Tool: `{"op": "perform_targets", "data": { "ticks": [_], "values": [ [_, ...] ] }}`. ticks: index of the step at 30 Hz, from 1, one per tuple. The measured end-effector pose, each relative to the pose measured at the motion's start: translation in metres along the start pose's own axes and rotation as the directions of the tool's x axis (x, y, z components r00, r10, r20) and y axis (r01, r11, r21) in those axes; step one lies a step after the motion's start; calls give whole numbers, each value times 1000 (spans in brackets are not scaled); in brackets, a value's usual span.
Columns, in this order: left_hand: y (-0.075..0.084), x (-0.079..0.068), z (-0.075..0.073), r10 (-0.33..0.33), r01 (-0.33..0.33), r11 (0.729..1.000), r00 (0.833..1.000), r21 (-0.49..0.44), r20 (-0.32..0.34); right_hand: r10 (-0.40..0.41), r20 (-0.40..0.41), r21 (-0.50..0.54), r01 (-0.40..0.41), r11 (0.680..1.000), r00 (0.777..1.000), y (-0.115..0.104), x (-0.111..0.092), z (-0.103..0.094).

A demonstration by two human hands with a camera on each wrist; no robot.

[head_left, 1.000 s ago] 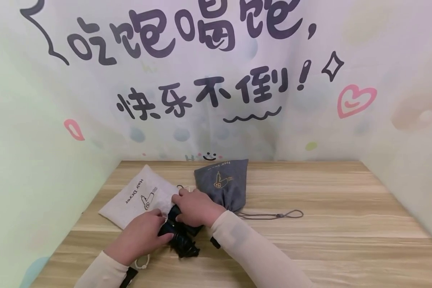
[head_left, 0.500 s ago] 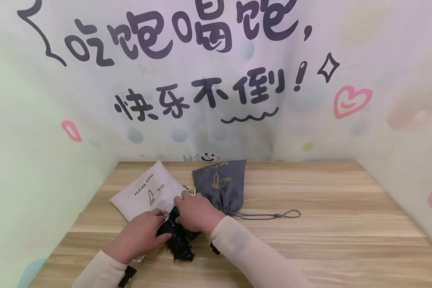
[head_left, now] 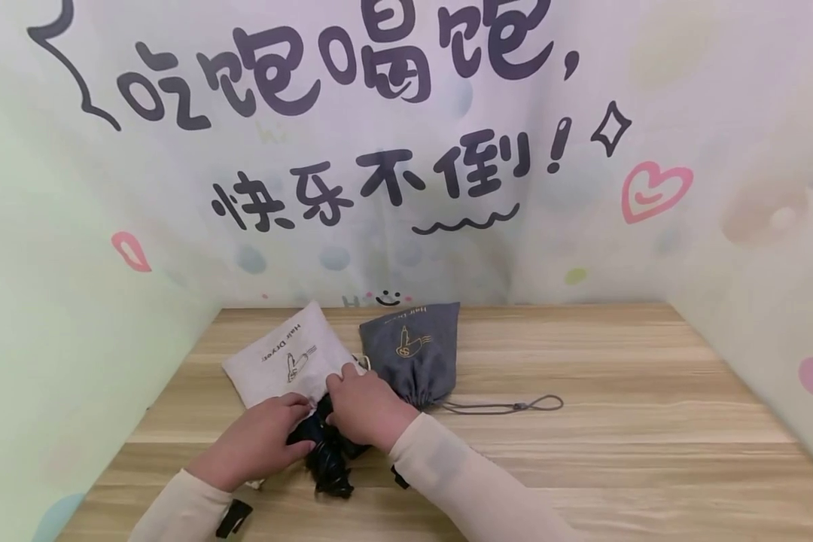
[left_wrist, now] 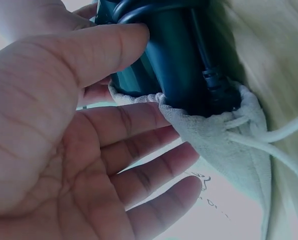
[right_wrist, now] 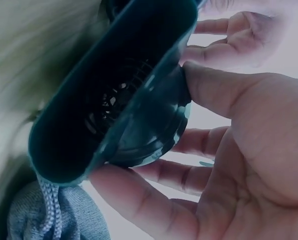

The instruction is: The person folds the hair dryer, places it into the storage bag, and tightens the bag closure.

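A dark hair dryer (right_wrist: 149,120) lies partly in the mouth of a light drawstring bag (head_left: 278,357) printed "Hair Dryer". My right hand (head_left: 362,406) grips the dryer at its wide nozzle, thumb and a finger at opposite edges in the right wrist view, with a grille inside. My left hand (head_left: 260,440) lies on the near side, its thumb on the dark handle (left_wrist: 174,65). The other fingers, lightly bent and spread, touch the bag's gathered rim (left_wrist: 184,122). The bundled black cord (head_left: 328,467) sticks out toward me, its lower end resting over the tabletop.
A dark grey drawstring bag (head_left: 420,354), also printed, lies just beyond my right hand. Its cord loop (head_left: 542,403) stretches right across the wooden table (head_left: 616,444). A printed cloth wall (head_left: 583,211) stands behind.
The light bag has swung round and shifted right, toward the grey bag. The cord bundle has moved slightly left and nearer me. Both hands stay at the dryer and the bag's mouth.
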State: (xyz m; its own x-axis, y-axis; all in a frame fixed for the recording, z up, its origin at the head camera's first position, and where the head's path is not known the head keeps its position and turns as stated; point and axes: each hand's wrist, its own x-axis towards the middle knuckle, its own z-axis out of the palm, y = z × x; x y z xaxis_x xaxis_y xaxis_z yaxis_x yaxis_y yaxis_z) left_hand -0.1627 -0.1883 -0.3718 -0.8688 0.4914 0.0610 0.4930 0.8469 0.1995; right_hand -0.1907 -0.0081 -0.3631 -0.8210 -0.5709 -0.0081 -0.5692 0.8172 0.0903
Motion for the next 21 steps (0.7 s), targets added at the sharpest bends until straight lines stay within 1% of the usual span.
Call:
{"op": "perform_targets", "data": {
  "ticks": [5, 8, 12, 16, 21],
  "values": [
    [-1, 1, -1, 8, -6, 999, 999, -51, 36, 23, -19, 19, -23, 1000, 1000, -1, -2, 2],
    [-5, 2, -1, 29, -26, 997, 998, -73, 49, 40, -14, 59, -40, 997, 999, -3, -3, 0],
    [-10, 4, -1, 40, -31, 992, 997, -124, 72, 63, -13, 120, -61, 991, 998, -4, -4, -2],
    [-16, 8, 3, 41, -28, 984, 997, -177, 70, 82, -10, 145, -80, 986, 997, -4, -4, -1],
    [-16, 11, 7, 41, -31, 982, 998, -188, 52, 82, 16, 152, -83, 985, 997, -2, -4, -2]
  ]
}}
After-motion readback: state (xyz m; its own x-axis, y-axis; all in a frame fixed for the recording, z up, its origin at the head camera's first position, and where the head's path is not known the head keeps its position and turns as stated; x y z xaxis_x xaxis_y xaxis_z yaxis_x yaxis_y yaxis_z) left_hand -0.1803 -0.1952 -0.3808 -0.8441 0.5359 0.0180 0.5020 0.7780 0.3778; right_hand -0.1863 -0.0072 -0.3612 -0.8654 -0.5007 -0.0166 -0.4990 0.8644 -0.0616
